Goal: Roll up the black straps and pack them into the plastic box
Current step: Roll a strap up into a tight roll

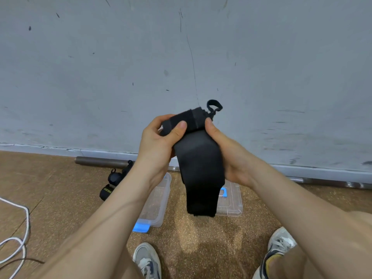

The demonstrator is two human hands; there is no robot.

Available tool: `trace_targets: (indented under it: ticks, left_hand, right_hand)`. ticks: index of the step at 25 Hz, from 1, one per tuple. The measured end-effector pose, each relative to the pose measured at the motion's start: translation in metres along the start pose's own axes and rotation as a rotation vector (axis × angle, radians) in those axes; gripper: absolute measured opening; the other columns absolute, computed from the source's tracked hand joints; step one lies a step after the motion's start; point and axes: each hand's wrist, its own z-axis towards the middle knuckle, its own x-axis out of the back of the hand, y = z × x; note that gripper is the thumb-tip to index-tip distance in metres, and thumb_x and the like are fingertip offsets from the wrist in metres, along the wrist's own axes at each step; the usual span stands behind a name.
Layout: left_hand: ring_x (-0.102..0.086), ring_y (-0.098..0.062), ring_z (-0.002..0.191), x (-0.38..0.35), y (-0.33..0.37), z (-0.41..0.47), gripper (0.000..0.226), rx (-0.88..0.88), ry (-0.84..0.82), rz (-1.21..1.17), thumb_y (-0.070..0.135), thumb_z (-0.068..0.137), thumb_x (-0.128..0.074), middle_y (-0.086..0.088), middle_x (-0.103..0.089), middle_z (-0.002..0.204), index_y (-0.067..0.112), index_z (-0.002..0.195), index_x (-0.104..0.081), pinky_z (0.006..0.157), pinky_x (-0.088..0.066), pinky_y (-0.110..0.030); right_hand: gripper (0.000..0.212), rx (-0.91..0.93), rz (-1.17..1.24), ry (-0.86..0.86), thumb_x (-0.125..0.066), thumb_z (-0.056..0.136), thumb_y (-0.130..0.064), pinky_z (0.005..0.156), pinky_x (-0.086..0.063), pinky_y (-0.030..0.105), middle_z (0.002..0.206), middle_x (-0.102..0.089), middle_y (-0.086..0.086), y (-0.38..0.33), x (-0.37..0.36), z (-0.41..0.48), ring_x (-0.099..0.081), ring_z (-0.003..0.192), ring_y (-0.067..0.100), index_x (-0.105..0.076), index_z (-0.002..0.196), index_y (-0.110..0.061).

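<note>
Left hand [159, 141], right hand [227, 150] grip black strap [199, 168]

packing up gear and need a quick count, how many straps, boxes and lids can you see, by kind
held black strap: 1
rolled black straps on the floor, as far as the arm lets them show: 2
clear plastic box: 1
clear lid: 1
total: 5

Black strap [198, 164], clear box [156, 200] with blue latch [141, 227].
</note>
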Motion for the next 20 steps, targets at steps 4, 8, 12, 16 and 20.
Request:
trace_targets:
  ticks: [4,8,12,16,20]
  left_hand:
    - [-0.069,-0.006,0.081,-0.006,-0.003,-0.004,0.026,-0.184,0.055,0.267,0.016,0.081,-0.078,-0.002,-0.070,0.094,0.016,0.102,-0.062,0.068,-0.056,-0.022]
    - [-0.062,0.001,0.073,-0.006,-0.002,-0.005,0.031,-0.320,0.018,0.414,0.007,0.079,-0.078,0.009,-0.065,0.086,0.027,0.092,-0.059,0.063,-0.050,-0.014]
    - [-0.059,-0.003,0.078,-0.006,-0.007,-0.002,0.039,-0.451,-0.030,0.552,0.009,0.074,-0.076,0.017,-0.063,0.084,0.040,0.088,-0.057,0.069,-0.050,-0.020]
    - [-0.058,-0.006,0.079,-0.003,-0.008,-0.002,0.035,-0.475,-0.084,0.603,0.014,0.071,-0.078,0.005,-0.062,0.092,0.036,0.089,-0.057,0.068,-0.048,-0.020]
    - [-0.057,-0.012,0.067,0.006,0.006,-0.001,0.028,-0.066,-0.290,0.291,0.038,0.077,-0.079,0.003,-0.063,0.081,0.022,0.093,-0.061,0.057,-0.045,-0.026]
  right_hand:
    - [0.050,0.052,-0.007,0.131,-0.052,0.094,-0.057,0.094,-0.056,0.045,0.103,-0.077,0.008,0.000,-0.009,-0.002,-0.073,0.098,0.025,-0.071,0.109,-0.013]
    - [0.062,0.041,-0.064,0.197,-0.053,0.088,-0.068,0.088,-0.059,0.045,0.098,-0.077,0.009,-0.007,-0.008,0.000,-0.074,0.093,0.026,-0.072,0.107,-0.012]
    - [0.058,0.020,-0.029,0.175,-0.061,0.084,-0.065,0.092,-0.056,0.048,0.100,-0.077,0.011,-0.008,-0.008,-0.001,-0.074,0.095,0.028,-0.072,0.107,-0.013]
    - [0.035,0.046,0.030,0.145,-0.063,0.090,-0.046,0.092,-0.057,0.046,0.098,-0.076,0.012,-0.012,-0.004,-0.001,-0.073,0.096,0.029,-0.072,0.100,-0.014]
    - [0.027,0.124,-0.094,0.121,-0.057,0.096,-0.035,0.085,-0.056,0.037,0.092,-0.077,0.007,-0.015,0.004,0.000,-0.073,0.086,0.020,-0.072,0.092,-0.012]
